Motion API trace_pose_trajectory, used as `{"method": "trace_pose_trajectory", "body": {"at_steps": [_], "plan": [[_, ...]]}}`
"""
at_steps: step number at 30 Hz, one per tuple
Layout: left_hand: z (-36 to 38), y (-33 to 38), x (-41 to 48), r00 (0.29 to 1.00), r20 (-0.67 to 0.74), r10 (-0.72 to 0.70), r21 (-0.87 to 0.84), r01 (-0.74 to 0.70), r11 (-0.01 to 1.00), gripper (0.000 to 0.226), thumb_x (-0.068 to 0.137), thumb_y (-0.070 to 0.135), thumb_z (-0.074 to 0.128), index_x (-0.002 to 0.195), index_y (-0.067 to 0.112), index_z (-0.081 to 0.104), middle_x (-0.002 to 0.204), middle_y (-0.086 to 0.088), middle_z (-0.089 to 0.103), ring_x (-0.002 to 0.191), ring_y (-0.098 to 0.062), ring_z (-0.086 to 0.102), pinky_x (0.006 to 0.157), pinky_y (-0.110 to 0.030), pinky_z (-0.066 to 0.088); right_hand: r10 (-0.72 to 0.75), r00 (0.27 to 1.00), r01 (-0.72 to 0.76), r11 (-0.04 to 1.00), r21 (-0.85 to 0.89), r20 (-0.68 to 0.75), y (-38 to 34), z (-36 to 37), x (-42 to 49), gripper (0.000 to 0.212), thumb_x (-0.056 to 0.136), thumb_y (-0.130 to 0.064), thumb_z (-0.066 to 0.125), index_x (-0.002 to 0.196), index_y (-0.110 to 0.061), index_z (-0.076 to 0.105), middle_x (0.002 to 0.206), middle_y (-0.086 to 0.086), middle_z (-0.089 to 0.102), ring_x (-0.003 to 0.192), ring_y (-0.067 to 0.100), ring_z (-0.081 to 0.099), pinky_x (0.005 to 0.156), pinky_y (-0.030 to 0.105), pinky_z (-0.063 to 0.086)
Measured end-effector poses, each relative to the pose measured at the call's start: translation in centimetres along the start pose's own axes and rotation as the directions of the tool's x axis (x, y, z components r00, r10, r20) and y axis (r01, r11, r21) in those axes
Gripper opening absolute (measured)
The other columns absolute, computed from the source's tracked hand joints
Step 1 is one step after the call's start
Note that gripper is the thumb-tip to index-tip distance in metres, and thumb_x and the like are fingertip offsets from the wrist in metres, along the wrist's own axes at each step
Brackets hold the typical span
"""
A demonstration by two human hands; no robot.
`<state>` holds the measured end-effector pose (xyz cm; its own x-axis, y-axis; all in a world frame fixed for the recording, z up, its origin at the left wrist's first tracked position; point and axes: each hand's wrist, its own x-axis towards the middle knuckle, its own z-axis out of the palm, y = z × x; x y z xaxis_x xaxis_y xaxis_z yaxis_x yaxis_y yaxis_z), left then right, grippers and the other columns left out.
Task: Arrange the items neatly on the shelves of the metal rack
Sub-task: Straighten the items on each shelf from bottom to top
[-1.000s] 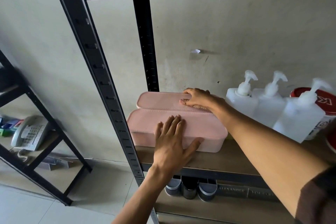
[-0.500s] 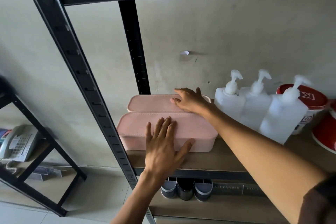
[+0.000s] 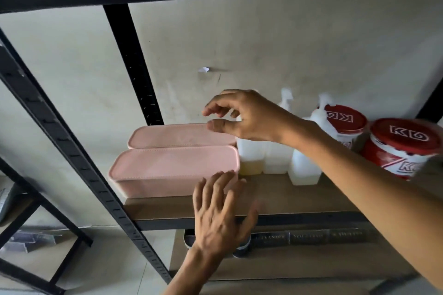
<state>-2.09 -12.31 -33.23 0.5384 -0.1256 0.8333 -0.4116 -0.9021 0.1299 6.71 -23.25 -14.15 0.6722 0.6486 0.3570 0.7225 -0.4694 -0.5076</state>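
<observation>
Two pink lidded boxes lie side by side at the left end of the wooden shelf (image 3: 299,196) of the black metal rack (image 3: 60,141): the front box (image 3: 167,167) and the back box (image 3: 172,135). My left hand (image 3: 220,213) hovers with fingers spread in front of the front box's right end, blurred, holding nothing. My right hand (image 3: 242,115) is raised above the back box's right end, its fingers loosely curled around nothing.
White pump bottles (image 3: 302,170) stand right of the boxes, partly behind my right arm. Two red-lidded tubs (image 3: 405,143) sit at the right. Dark cups and boxes rest on the lower shelf (image 3: 309,237). Another black rack (image 3: 48,211) stands at left.
Both hands have come off the pink boxes: the left slid back off the front lid toward the shelf edge, the right lifted off the back lid. The camera moved right and closer.
</observation>
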Motion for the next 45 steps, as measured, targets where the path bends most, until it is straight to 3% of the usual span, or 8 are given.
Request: {"method": "trace_pose_trajectory", "body": {"at_steps": [11, 14, 17, 20, 24, 28, 32, 45], "plan": [[6.0, 6.7, -2.3, 0.967, 0.253, -0.006, -0.191, 0.056, 0.98, 0.038, 0.087, 0.043, 0.061, 0.117, 0.02, 0.054, 0.122, 0.001, 0.058, 0.11, -0.021, 0.055, 0.095, -0.033, 0.04, 0.059, 0.924, -0.012, 0.992, 0.126, -0.379, 5.9, -8.6, -12.2, 0.023, 0.081, -0.024, 0.074, 0.071, -0.011, 0.057, 0.063, -0.009, 0.053, 0.056, 0.003, 0.046, 0.055, 0.014, 0.038], [7.5, 7.3, -2.5, 0.954, 0.294, -0.051, -0.119, 0.09, 0.989, 0.038, 0.088, 0.047, 0.058, 0.115, 0.02, 0.06, 0.118, 0.004, 0.059, 0.107, -0.02, 0.056, 0.094, -0.032, 0.038, 0.156, 0.891, -0.149, 0.988, 0.051, -0.426, 8.8, -9.3, -13.1, 0.036, 0.072, -0.037, 0.079, 0.086, -0.012, 0.056, 0.075, -0.006, 0.054, 0.065, 0.004, 0.048, 0.063, 0.015, 0.042], [8.0, 7.8, -2.4, 0.952, 0.292, -0.092, -0.047, 0.11, 0.993, 0.038, 0.088, 0.05, 0.057, 0.11, 0.02, 0.064, 0.114, 0.004, 0.061, 0.104, -0.019, 0.056, 0.091, -0.033, 0.039, 0.261, 0.94, -0.301, 0.937, -0.179, -0.218, 10.3, -9.4, -12.8, 0.089, 0.052, -0.069, 0.068, 0.125, -0.023, 0.05, 0.109, -0.006, 0.058, 0.096, 0.009, 0.055, 0.091, 0.033, 0.044], [8.0, 7.9, -2.5, 0.951, 0.296, -0.092, -0.018, 0.102, 0.995, 0.039, 0.089, 0.051, 0.056, 0.111, 0.02, 0.065, 0.114, 0.004, 0.062, 0.104, -0.019, 0.056, 0.088, -0.032, 0.039, 0.314, 0.945, -0.328, 0.897, -0.297, -0.095, 11.2, -8.8, -11.8, 0.115, 0.046, -0.074, 0.07, 0.142, -0.025, 0.029, 0.132, -0.005, 0.052, 0.118, 0.017, 0.051, 0.104, 0.039, 0.032], [7.8, 7.5, -2.2, 0.942, 0.33, -0.064, -0.003, 0.069, 0.998, 0.04, 0.09, 0.054, 0.054, 0.111, 0.022, 0.064, 0.112, 0.005, 0.061, 0.096, -0.017, 0.056, 0.08, -0.031, 0.04, 0.415, 0.91, -0.4, 0.867, -0.296, -0.013, 12.0, -8.6, -10.7, 0.101, 0.052, -0.065, 0.079, 0.135, -0.024, 0.04, 0.121, -0.009, 0.058, 0.103, 0.012, 0.055, 0.087, 0.03, 0.042], [7.6, 7.2, -1.6, 0.935, 0.352, -0.027, 0.004, 0.027, 1.0, 0.041, 0.09, 0.056, 0.053, 0.11, 0.022, 0.065, 0.108, 0.005, 0.061, 0.091, -0.017, 0.054, 0.073, -0.032, 0.043, 0.414, 0.91, -0.396, 0.87, -0.294, 0.001, 12.3, -8.4, -10.2, 0.077, 0.062, -0.049, 0.083, 0.125, -0.017, 0.052, 0.086, -0.02, 0.047, 0.073, 0.002, 0.044, 0.057, 0.016, 0.029], [7.5, 7.0, -1.9, 0.931, 0.364, -0.016, -0.005, 0.019, 1.0, 0.042, 0.091, 0.056, 0.054, 0.112, 0.021, 0.064, 0.111, 0.005, 0.061, 0.092, -0.017, 0.054, 0.074, -0.032, 0.043, 0.386, 0.922, -0.385, 0.905, -0.179, -0.028, 13.4, -8.2, -9.9, 0.079, 0.064, -0.043, 0.084, 0.129, -0.016, 0.05, 0.104, -0.012, 0.052, 0.091, 0.009, 0.05, 0.06, 0.015, 0.033], [7.6, 7.0, -2.0, 0.944, 0.329, -0.008, -0.02, 0.015, 1.0, 0.04, 0.089, 0.052, 0.059, 0.113, 0.021, 0.064, 0.114, 0.005, 0.061, 0.094, -0.018, 0.055, 0.078, -0.031, 0.039, 0.407, 0.912, -0.409, 0.897, -0.17, -0.05, 14.4, -8.1, -8.9, 0.072, 0.062, -0.041, 0.085, 0.121, -0.014, 0.054, 0.115, 0.0, 0.063, 0.102, 0.02, 0.06, 0.088, 0.04, 0.05]]}}
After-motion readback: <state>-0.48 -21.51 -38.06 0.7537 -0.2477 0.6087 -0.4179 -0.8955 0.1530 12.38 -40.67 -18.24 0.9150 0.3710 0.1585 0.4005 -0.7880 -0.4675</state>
